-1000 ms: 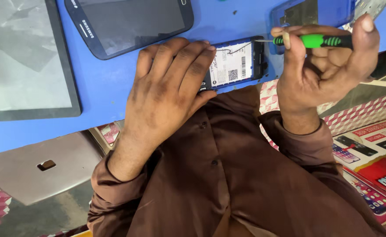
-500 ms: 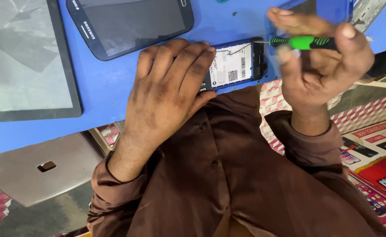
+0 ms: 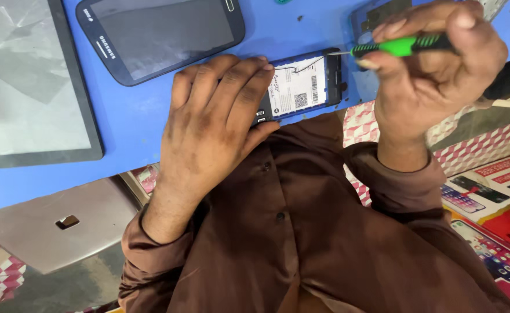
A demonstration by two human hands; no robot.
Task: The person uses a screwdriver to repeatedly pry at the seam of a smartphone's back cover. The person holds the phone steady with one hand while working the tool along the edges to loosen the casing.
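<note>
— Hands first: what are they doing?
— Left hand (image 3: pixel 214 116) lies flat, fingers spread, pinning the small opened phone (image 3: pixel 301 86) at the near edge of the blue table (image 3: pixel 133 124). Right hand (image 3: pixel 434 69) is closed around a green-handled screwdriver (image 3: pixel 403 45), its tip touching the phone's right end.
— Around them?
— A dark smartphone (image 3: pixel 162 35) lies farther back, a cracked tablet (image 3: pixel 29 81) at far left.

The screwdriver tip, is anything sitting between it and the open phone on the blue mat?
Nothing visible: the screwdriver tip reaches the opened phone at its top edge, and the left hand lies on the other end.
</note>
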